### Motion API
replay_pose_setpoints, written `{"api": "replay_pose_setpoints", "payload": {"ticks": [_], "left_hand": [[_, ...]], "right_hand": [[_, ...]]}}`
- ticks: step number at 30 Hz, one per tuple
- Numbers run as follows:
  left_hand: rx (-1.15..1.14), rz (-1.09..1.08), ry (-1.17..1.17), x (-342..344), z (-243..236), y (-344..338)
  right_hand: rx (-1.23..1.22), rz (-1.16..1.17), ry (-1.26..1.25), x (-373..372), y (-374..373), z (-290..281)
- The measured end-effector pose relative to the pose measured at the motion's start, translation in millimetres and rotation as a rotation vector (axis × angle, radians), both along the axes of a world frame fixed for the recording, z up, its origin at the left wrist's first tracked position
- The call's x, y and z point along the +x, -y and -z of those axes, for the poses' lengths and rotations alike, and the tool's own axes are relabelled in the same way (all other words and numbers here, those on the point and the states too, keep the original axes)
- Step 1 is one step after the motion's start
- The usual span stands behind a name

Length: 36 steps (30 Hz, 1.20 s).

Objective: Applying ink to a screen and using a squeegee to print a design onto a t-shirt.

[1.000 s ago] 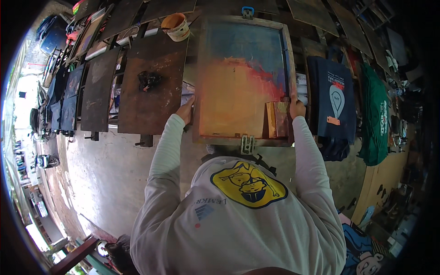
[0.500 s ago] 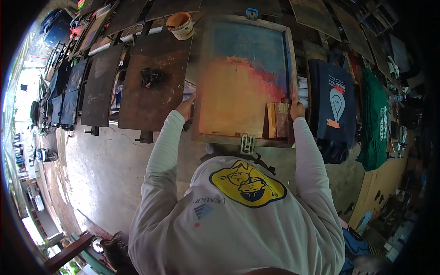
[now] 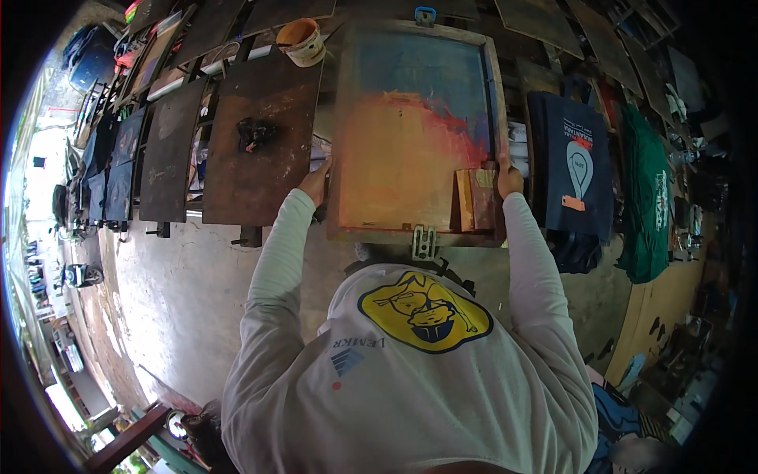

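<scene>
In front of me lies a wooden-framed printing screen (image 3: 410, 166), its mesh stained blue at the far end and orange-red nearer me. My left hand (image 3: 314, 185) is closed on the frame's left edge, its fingers partly hidden. My right hand (image 3: 510, 179) grips the right edge near the lower corner. Inside that corner rests a wooden squeegee (image 3: 476, 200), leaning against the frame. A metal hinge clamp (image 3: 424, 242) sits at the middle of the near edge. At the far edge is a blue-topped clamp (image 3: 425, 16).
To the left are dark boards (image 3: 257, 178), one bearing a crumpled black lump (image 3: 257, 134). A stained bucket (image 3: 302, 43) stands beyond it. Right of the screen lie a navy printed bag (image 3: 572, 170) and green fabric bags (image 3: 643, 197). Concrete floor (image 3: 189, 292) shows below the boards.
The whole view has shifted slightly, so the screen appears a little higher and further left. Both hands keep hold of its edges, and the squeegee stays in its corner.
</scene>
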<state>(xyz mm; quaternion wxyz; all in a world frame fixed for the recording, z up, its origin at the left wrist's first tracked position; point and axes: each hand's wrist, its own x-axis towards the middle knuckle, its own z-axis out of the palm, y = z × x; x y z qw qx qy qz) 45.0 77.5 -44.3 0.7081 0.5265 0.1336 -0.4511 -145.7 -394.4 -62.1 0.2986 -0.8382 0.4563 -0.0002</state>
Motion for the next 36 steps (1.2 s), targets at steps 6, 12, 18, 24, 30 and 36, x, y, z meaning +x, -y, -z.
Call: {"api": "replay_pose_setpoints", "payload": {"ticks": [6, 12, 18, 24, 30, 36], "left_hand": [[-0.018, 0.032, 0.005, 3, 9, 1], [-0.023, 0.089, -0.038, 3, 8, 0], [0.059, 0.026, 0.068, 9, 16, 0], [0.197, 0.014, 0.13, 21, 7, -4], [0.406, 0.098, 0.217, 28, -26, 10], [0.482, -0.006, 0.431, 20, 2, 20]], "right_hand": [[-0.023, -0.037, -0.021, -2, 8, -2], [-0.023, -0.082, -0.072, 5, 23, -30], [-0.025, -0.103, -0.14, 4, 17, -35], [0.02, -0.15, -0.14, 12, 23, -57], [0.143, -0.22, -0.116, 13, 39, -76], [0.156, -0.198, -0.154, 13, 26, -80]]}}
